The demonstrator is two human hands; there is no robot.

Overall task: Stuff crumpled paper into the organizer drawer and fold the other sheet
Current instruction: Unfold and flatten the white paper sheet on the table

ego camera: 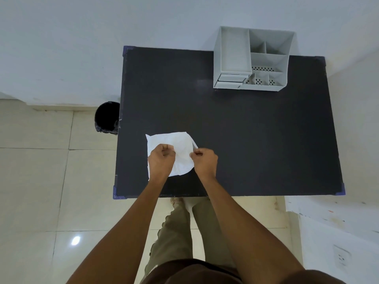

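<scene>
A wrinkled white paper sheet (pixel 180 148) lies on the black table (pixel 246 130) near its front left. My left hand (pixel 161 160) rests on the sheet's left part with fingers curled, pinching the paper. My right hand (pixel 205 160) pinches the sheet's right edge, which is lifted and curling over. The grey desk organizer (pixel 233 58) stands at the table's back right, its small drawers (pixel 230 78) at its front left looking closed. No crumpled paper ball is visible.
A black waste bin (pixel 107 117) stands on the tiled floor just left of the table. A white wall runs behind the table. My legs are below the table's front edge.
</scene>
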